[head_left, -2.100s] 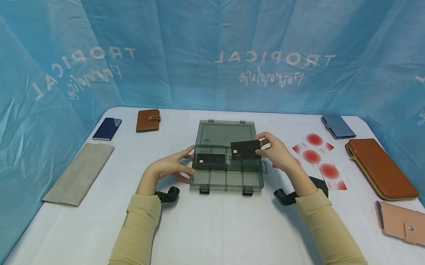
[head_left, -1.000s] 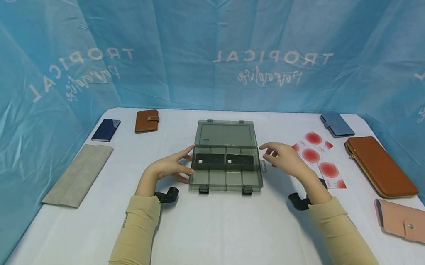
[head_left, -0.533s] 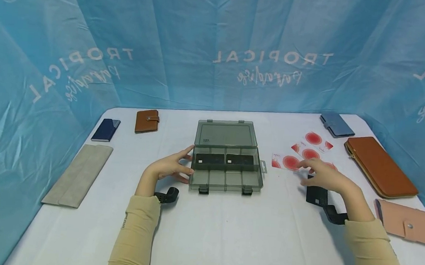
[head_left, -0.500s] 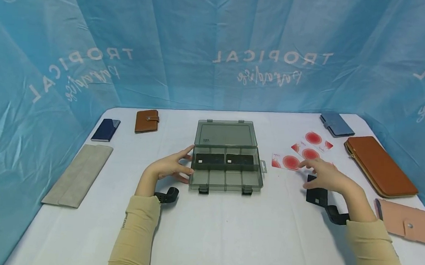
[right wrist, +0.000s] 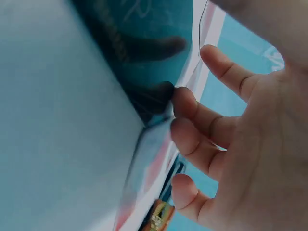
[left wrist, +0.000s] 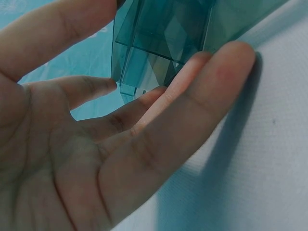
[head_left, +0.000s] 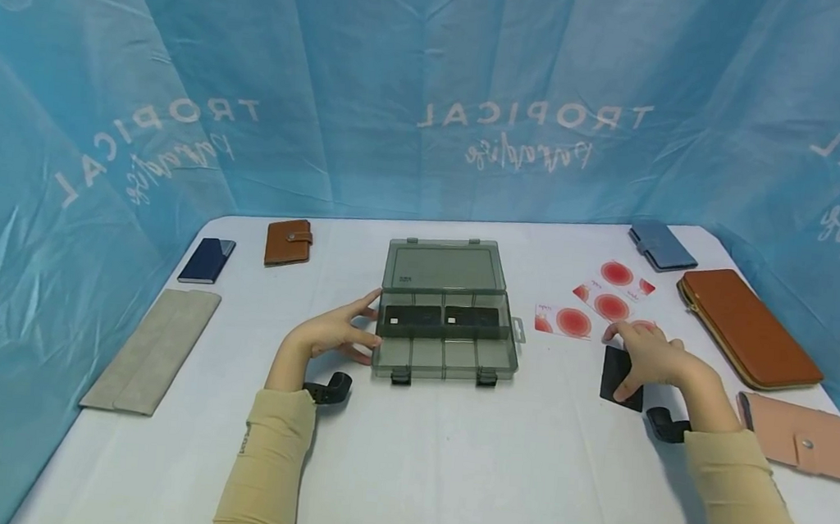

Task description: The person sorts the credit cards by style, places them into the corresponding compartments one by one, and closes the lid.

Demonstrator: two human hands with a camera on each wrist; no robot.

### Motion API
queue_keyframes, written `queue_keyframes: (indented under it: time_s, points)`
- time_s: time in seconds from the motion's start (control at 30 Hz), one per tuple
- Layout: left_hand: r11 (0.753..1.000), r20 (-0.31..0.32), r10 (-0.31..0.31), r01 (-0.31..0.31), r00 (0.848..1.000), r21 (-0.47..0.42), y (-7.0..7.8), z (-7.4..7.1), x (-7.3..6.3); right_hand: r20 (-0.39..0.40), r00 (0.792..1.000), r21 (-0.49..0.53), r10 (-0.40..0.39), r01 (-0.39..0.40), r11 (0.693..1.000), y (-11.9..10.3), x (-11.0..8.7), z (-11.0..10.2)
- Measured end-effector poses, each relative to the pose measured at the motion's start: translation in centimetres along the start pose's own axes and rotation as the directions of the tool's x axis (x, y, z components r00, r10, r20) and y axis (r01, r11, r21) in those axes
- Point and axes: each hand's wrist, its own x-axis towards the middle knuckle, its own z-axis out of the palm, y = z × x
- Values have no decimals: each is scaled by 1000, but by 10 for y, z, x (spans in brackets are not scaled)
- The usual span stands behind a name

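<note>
In the head view, a translucent grey-green divided box [head_left: 472, 352] lies with its lid [head_left: 443, 265] folded back. Two black cards rest in its rear row: a left card [head_left: 408, 316] and a right card [head_left: 471, 316]. My left hand [head_left: 333, 333] touches the box's left side with extended fingers; the left wrist view shows the fingers [left wrist: 216, 82] against the box wall [left wrist: 166, 36]. My right hand [head_left: 653, 358] is over another black card [head_left: 615, 368] on the table, thumb on its near part. In the right wrist view a fingertip [right wrist: 185, 101] meets this card's edge [right wrist: 159, 24].
White-and-red cards [head_left: 573, 323] lie beyond the right hand. On the right are a blue wallet [head_left: 662, 246], a brown zip wallet [head_left: 751, 329] and a pink wallet [head_left: 806, 438]. Leftward lie a brown wallet [head_left: 288, 243], a navy card holder [head_left: 205, 261] and a grey pouch [head_left: 154, 352].
The right hand let go of a black VIP card in the box's rear right, then moved right to the black card on the table. The left hand has stayed at the box.
</note>
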Motion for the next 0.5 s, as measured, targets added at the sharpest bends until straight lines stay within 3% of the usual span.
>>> queue_keyframes:
  time_s: [0.13,0.27,0.33,0.5]
  points:
    - [1000,5,1,-1,1000,3,0,-1,0,-6,1000,33,-21,21,999,1,6,1]
    - [1000,6,3,-3,1000,5,1,0,0,-32,999,205,1,6,979,0,10,-2]
    - [1000,4,2,-2,1000,3,1,0,0,-26,999,328,43,-32,944,-2,10,-6]
    - [1000,3,-1,1,1000,-11,0,0,0,-3,993,570,116,-93,817,-10,11,-17]
